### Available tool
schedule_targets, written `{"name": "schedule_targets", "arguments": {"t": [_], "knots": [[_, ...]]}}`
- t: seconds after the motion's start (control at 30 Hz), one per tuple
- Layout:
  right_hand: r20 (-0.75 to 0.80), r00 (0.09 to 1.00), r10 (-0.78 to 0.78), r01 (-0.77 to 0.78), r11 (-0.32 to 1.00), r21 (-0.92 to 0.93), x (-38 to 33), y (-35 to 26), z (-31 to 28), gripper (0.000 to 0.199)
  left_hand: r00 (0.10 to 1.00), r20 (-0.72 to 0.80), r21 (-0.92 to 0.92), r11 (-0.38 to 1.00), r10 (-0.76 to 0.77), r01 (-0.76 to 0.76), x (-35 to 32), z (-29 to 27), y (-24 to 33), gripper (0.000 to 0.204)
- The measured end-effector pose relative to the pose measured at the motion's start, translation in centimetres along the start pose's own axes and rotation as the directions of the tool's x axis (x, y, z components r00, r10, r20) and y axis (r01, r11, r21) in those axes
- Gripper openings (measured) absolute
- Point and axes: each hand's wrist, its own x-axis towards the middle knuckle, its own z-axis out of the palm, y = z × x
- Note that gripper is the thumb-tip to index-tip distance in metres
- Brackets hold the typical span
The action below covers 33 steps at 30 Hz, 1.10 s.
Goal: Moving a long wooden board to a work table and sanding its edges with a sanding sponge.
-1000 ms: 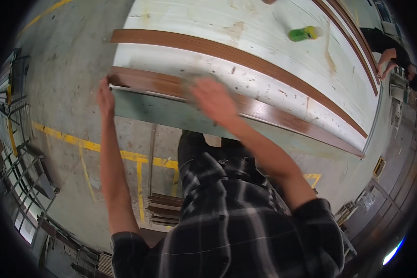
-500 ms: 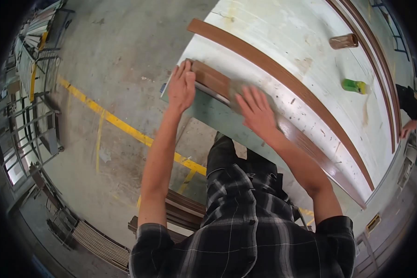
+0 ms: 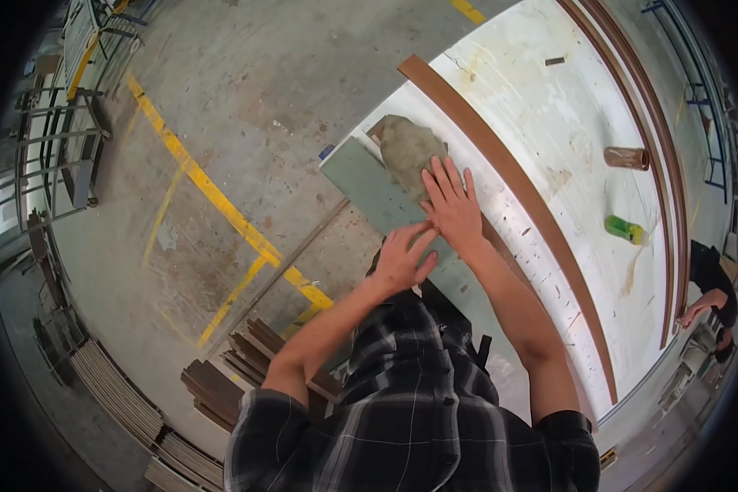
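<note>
A wrinkled grey-tan cloth [image 3: 410, 152] lies bunched over the far end of the nearest brown strip [image 3: 504, 252]. My right hand [image 3: 453, 201] rests on the cloth's near edge, fingers stretched out and slightly spread. Close beside it, over the table's near edge, is my left hand [image 3: 402, 258], its thumb and fingers apart with nothing visible in them. Its fingertips come up to the heel of my right hand; whether they touch is unclear. A second brown strip [image 3: 512, 174] runs lengthwise on the white tabletop [image 3: 566, 131], beyond the first.
Across the table are a brown roll [image 3: 626, 158], a green bottle [image 3: 624, 230] lying down and more long strips [image 3: 660, 107]. Another person's hand [image 3: 701, 307] is at the far right. Stacked brown boards [image 3: 213, 389] lie low on my left.
My right hand and the cloth have moved along the strip to its far end. My left hand has left that end and come back beside my right hand. The view has shifted.
</note>
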Motion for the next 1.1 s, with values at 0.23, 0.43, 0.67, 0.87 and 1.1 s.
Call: {"name": "schedule_targets", "arguments": {"t": [0.23, 0.43, 0.67, 0.87, 1.1], "knots": [[-0.196, 0.980, -0.045, 0.069, 0.990, 0.119, 9.9, -1.0, 3.6, 0.058, 0.944, -0.141, -0.178, 0.945, -0.300, 0.273, -2.1, 1.3, 1.2, 0.034], [0.353, 0.787, 0.507, -0.534, 0.271, 0.801, 13.2, 0.8, -3.2, 0.039, 0.945, -0.048, -0.273, 0.914, -0.324, 0.300, -2.2, 1.2, 1.4, 0.023], [-0.093, 0.995, 0.027, 0.007, 0.937, 0.349, -6.7, 4.3, -3.2, 0.045, 0.652, -0.192, -0.618, 0.607, -0.733, 0.500, -1.5, -1.1, -3.3, 0.020], [-0.070, 0.998, 0.002, 0.001, 0.999, 0.039, 1.3, -0.4, 2.4, 0.053, 0.986, -0.165, 0.188, 0.981, -0.019, 0.051, 7.6, -6.3, -10.7, 0.039], [-0.182, 0.970, 0.160, -0.110, 0.959, 0.260, 2.6, 0.0, 2.4, 0.050, 0.833, 0.550, 0.481, 0.836, -0.052, -0.265, 16.3, -9.5, -11.5, 0.077]]}}
